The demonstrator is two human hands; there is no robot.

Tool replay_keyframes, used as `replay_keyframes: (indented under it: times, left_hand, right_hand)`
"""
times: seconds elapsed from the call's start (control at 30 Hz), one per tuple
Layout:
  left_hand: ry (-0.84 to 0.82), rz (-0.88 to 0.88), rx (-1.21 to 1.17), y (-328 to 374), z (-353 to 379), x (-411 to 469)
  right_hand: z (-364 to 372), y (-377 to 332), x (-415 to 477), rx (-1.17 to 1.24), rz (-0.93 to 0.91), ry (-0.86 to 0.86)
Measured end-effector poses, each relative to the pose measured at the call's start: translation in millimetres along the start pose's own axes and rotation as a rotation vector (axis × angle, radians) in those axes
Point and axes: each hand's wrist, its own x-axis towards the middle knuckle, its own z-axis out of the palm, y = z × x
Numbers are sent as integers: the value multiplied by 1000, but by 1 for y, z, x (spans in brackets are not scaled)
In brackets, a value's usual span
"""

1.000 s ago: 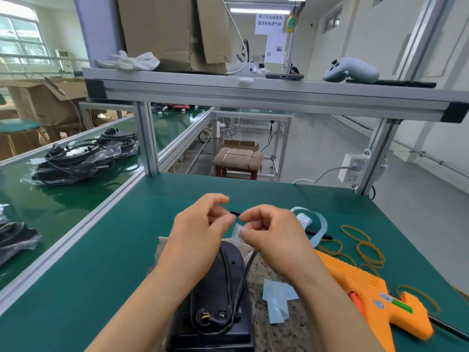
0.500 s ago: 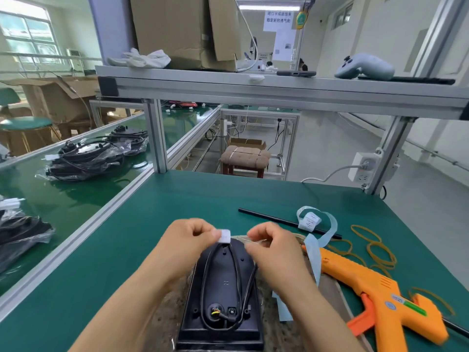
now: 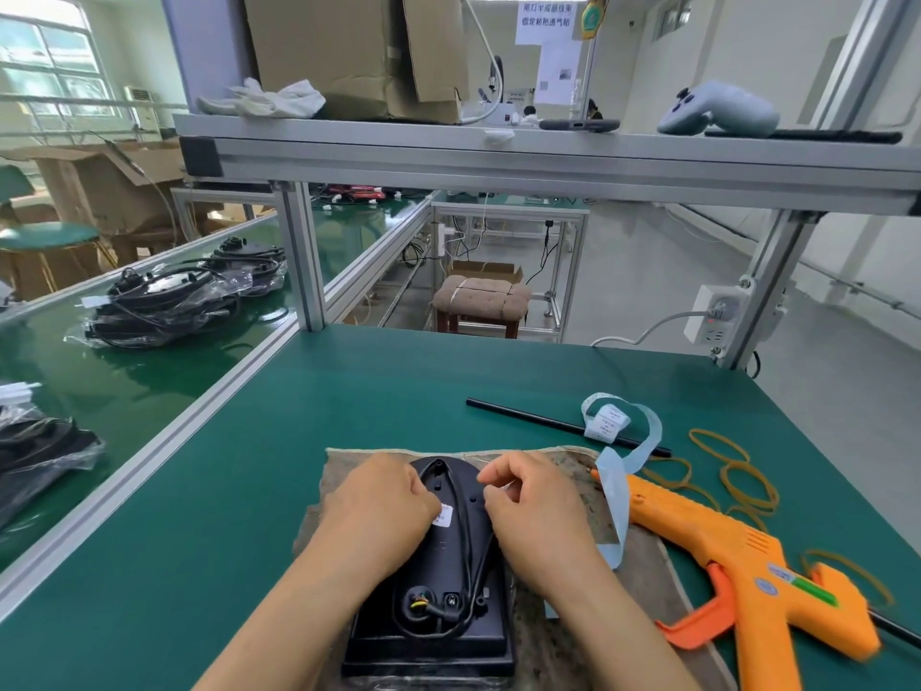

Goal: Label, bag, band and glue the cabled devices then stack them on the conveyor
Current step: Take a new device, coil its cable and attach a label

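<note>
A black device (image 3: 438, 591) lies on a stained cloth pad (image 3: 573, 471) on the green table, its black cable (image 3: 468, 551) looped over its back. My left hand (image 3: 383, 506) pinches a small white label (image 3: 443, 516) against the device's middle. My right hand (image 3: 528, 501) rests curled on the device's right side, and what its fingertips hold I cannot tell. An orange glue gun (image 3: 737, 561) lies to the right. Rubber bands (image 3: 737, 476) are scattered beyond it. A label strip roll (image 3: 613, 426) sits behind the pad.
Bagged cabled devices (image 3: 164, 306) lie stacked on the green conveyor (image 3: 124, 391) at left, more at the left edge (image 3: 35, 451). A black rod (image 3: 548, 423) lies behind the pad. A shelf (image 3: 498, 157) overhead carries a carton and a controller.
Both hands came down from mid-air onto the device. The label went from between the fingertips to the device's top end, then down to its middle.
</note>
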Motion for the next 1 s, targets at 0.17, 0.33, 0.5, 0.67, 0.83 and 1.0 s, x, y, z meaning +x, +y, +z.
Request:
replay_keyframes:
  times: [0.17, 0.33, 0.5, 0.67, 0.83, 1.0]
  left_hand:
    - [32, 2, 167, 12, -2, -9]
    - [67, 37, 302, 12, -4, -6]
    - [98, 23, 237, 3, 1, -6]
    - [179, -75, -246, -18, 13, 1]
    - [231, -91, -302, -27, 24, 2]
    - [277, -35, -228, -27, 24, 1]
  right_hand:
    - [0, 4, 0, 22, 7, -1]
    - [-5, 7, -1, 94, 46, 79]
    - [-18, 23, 2, 145, 136, 234]
    - [-13, 24, 6, 184, 253, 125]
    - [-3, 16, 7, 270, 203, 139]
    - [1, 7, 10, 386, 48, 69]
